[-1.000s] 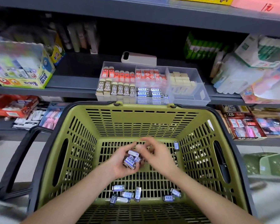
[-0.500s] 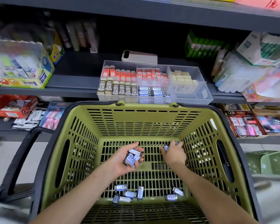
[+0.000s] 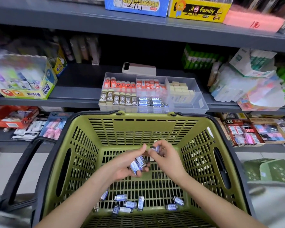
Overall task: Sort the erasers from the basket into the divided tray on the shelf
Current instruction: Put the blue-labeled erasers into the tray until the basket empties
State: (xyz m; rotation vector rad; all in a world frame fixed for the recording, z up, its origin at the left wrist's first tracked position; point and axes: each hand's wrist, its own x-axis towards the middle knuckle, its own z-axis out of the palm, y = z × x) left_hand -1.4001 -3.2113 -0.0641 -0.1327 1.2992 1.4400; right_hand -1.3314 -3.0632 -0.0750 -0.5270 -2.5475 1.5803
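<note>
Head view: clamping eraser stack in curled left hand fingers, pinching one eraser with right hand; may spill if overfilled.

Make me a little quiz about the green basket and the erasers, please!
1. True or false: loose erasers lie on the floor of the green basket.
2. Fill the gap: the right hand pinches one ___.
3. Which hand grips a bunch of erasers? A) left hand B) right hand C) neither

Key: 1 true. 2 eraser. 3 A.
</note>
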